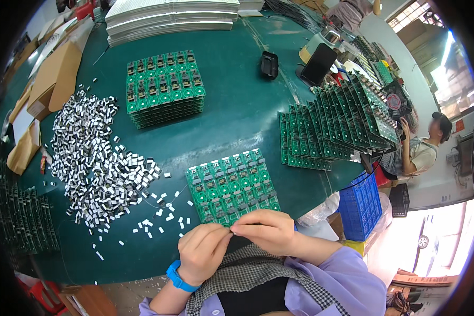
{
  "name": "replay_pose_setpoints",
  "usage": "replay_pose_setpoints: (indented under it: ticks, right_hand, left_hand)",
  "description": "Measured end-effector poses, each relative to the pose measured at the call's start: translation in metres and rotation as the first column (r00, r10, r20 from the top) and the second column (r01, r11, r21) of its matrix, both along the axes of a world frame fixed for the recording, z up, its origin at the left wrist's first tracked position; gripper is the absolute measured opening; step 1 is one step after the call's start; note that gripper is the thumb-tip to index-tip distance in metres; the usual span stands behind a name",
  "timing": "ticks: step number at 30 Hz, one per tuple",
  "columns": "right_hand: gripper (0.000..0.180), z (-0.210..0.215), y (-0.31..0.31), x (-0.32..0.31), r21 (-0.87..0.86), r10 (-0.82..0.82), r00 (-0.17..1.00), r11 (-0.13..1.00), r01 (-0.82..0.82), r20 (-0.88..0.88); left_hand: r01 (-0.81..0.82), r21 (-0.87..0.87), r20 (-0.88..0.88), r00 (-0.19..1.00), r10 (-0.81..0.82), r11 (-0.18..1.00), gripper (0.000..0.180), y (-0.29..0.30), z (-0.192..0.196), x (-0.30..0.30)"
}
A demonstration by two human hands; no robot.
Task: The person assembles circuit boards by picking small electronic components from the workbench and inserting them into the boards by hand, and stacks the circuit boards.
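Two hands meet at the near edge of a green circuit panel.
The left hand (203, 253) and right hand (263, 230) pinch fingertips together, each grip narrow on something too small to tell, touching the circuit panel (231, 185) on the green tabletop (237, 105). Left lies a heap of small metal parts (92, 158); far left, a stack of panels (164, 87); right, fanned panels (337, 126).

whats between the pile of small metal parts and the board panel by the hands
In the head view, bare green mat with a few stray parts between pile and panel.
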State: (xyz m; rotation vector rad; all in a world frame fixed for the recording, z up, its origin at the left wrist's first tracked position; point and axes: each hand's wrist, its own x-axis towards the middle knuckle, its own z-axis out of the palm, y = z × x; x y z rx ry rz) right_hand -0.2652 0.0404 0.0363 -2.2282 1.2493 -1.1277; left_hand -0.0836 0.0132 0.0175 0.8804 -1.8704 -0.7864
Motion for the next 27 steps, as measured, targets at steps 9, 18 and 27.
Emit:
replay_pose_setpoints:
  ticks: [9, 18, 27]
  right_hand:
    - [0.016, 0.005, -0.05, -0.082, 0.064, -0.242, 0.927, 0.961, 0.271, -0.288]
    - [0.02, 0.006, -0.058, -0.079, 0.003, -0.165, 0.854, 0.982, 0.191, -0.493]
    - [0.02, -0.002, -0.055, -0.078, -0.051, -0.187, 0.861, 0.981, 0.185, -0.473]
  left_hand:
    - [-0.37, -0.032, 0.503, 0.797, 0.335, 0.929, 0.011, -0.04, 0.004, 0.04]
    - [-0.331, -0.001, 0.526, 0.802, 0.282, 0.944, 0.017, -0.044, -0.013, 0.046]
    - [-0.397, -0.01, 0.323, 0.868, 0.378, 0.918, 0.014, -0.04, -0.006, 0.046]
